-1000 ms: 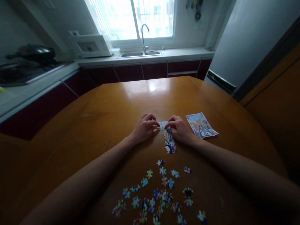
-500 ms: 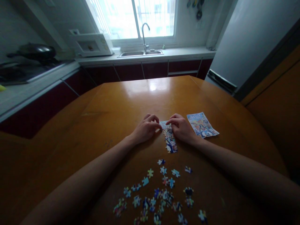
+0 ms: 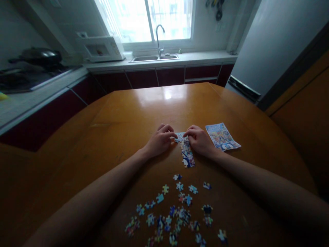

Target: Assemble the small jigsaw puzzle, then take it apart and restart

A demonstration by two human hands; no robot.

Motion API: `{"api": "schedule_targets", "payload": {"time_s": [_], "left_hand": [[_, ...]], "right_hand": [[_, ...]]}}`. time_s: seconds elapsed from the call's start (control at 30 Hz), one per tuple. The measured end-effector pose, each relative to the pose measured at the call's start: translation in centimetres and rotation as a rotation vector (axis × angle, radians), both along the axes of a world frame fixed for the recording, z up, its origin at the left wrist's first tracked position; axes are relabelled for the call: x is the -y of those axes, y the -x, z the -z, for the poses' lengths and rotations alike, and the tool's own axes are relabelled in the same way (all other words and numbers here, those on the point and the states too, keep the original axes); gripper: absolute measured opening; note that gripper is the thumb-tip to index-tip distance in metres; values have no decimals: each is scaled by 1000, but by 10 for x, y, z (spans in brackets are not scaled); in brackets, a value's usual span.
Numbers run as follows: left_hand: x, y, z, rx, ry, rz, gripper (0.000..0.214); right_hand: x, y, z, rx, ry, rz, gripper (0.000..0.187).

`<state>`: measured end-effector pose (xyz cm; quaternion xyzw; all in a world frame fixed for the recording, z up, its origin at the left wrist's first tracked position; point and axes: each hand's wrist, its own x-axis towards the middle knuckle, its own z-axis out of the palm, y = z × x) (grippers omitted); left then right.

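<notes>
A partly joined jigsaw puzzle [image 3: 187,154] lies on the table as a narrow strip, pale blue at its far end and dark blue and white at the near end. At its far left corner my left hand [image 3: 161,140] has thumb and fingers pinched on a small light-blue puzzle piece [image 3: 176,139], which touches or nearly touches the strip. My right hand [image 3: 199,140] is curled at the strip's far right edge, its index fingertip on the puzzle and its other fingers folded. Part of the right edge is hidden beneath this hand.
Several loose puzzle pieces [image 3: 180,216] are scattered on the near part of the wooden table [image 3: 123,116]. To the right of my right hand lies a printed picture sheet [image 3: 223,136]. Behind the table are a counter with a sink [image 3: 145,59], a microwave [image 3: 102,49] and a fridge [image 3: 269,44].
My left fingertips have shifted slightly at the puzzle's far left corner, and more of the light-blue piece shows there. The right hand stays nearly still on the puzzle's edge.
</notes>
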<state>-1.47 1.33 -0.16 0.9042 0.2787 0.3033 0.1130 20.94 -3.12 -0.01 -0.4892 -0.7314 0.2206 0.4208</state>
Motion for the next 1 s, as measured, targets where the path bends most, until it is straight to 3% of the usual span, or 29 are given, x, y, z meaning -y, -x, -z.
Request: {"api": "schedule_targets", "payload": {"time_s": [0.27, 0.57, 1.0], "left_hand": [[2, 1, -3, 9, 7, 18, 33], [1, 1, -3, -45, 2, 37, 35], [2, -1, -3, -40, -14, 46, 35]], "right_hand": [[0, 0, 2, -1, 14, -11, 28], [-3, -2, 11, 124, -49, -130, 50], [-4, -2, 11, 188, -59, -133, 49]]}}
